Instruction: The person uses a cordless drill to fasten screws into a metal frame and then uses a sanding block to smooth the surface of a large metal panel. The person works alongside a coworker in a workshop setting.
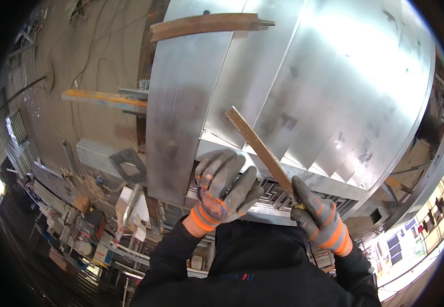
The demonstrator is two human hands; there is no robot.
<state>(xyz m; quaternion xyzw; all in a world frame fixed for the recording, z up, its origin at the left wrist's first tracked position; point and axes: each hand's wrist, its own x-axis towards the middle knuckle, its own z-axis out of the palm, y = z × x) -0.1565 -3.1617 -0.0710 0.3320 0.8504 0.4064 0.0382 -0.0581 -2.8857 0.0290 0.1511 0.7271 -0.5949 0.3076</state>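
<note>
A large silver sheet-metal panel [334, 102] with folded ridges lies before me, a strip with a geometric cut-out pattern [265, 197] along its near edge. My right hand [322, 217], in a grey and orange work glove, is closed round the near end of a rusty brown flat bar [260, 146]. The bar slants away to the left over the panel, and a bit of yellow shows by my fingers. My left hand [224, 187], gloved alike, hovers at or rests on the panel's near left edge, fingers apart; whether it touches is unclear.
Across the panel's far left part lies another rusty bar [206, 25]. A yellow-orange beam [104, 100] juts out at its left. Lower left, the floor is cluttered with tools and scrap [86, 230]. A metal frame [411, 197] stands at right.
</note>
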